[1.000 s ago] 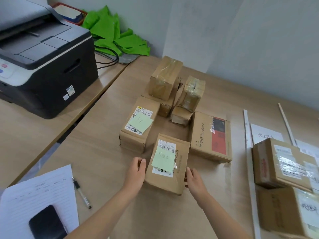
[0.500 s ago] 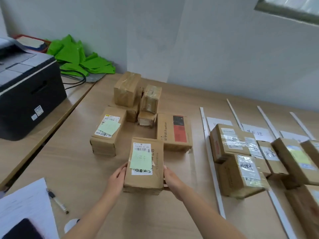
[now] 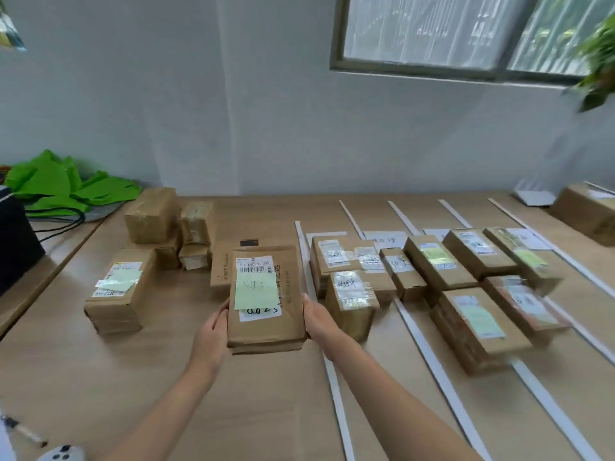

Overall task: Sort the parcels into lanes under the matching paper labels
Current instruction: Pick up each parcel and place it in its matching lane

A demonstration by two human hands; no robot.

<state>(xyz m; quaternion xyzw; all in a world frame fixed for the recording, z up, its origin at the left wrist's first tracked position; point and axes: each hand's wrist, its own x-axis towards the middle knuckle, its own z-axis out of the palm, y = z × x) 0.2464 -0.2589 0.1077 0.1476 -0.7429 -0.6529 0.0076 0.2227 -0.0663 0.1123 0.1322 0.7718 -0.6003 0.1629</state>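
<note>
Now lifted: sticky-noted parcel (image 3: pixel 265 299), up off the table (image 3: pixel 100 377), unlike a second ago.
Grip: left hand (image 3: pixel 213 331) and right hand (image 3: pixel 317 319) pressing its sides.
Position: beside the first divider strip (image 3: pixel 332 377), facing sorted parcels (image 3: pixel 432 271).
Next: probably matching a paper label (image 3: pixel 386 239).

Pale wall (image 3: pixel 233 94), window (image 3: pixel 466 31), wooden table (image 3: pixel 83 377)

Bare table (image 3: pixel 139 377) lies open near the person; stacked parcels (image 3: pixel 346 287) crowd the right-side lanes.
</note>
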